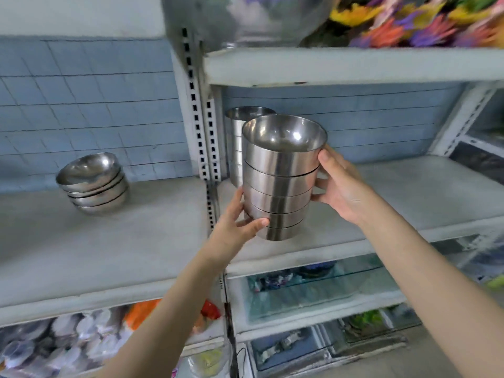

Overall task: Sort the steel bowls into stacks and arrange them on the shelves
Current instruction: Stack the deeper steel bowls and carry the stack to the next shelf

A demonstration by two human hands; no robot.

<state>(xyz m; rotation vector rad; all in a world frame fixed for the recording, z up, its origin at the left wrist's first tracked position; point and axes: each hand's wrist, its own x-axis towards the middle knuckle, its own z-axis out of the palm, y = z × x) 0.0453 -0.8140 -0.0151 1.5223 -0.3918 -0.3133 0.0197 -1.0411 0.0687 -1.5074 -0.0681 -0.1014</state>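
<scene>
— Head camera: what have the hands got?
— Both are on a stack of five shiny straight-sided steel bowls. The left hand grips it low down, with the thumb across the front near the fourth bowl and the fingers round the left side. The right hand clasps the right side higher up, thumb just under the top bowl's rim, fingers curled behind.
— Where is that stack?
— Upright, over the front of the grey right-hand shelf. I cannot tell whether its base touches the board.
— Any other bowls?
— A second stack of tall steel bowls stands just behind it, at the back of the same shelf, beside the white slotted metal upright. Well apart, on the grey left-hand shelf, sits a stack of shallow rounded steel bowls, leaning slightly.
— And around them?
— A blue tiled wall behind. The grey upper shelf carries blurred multicoloured artificial flowers
</scene>
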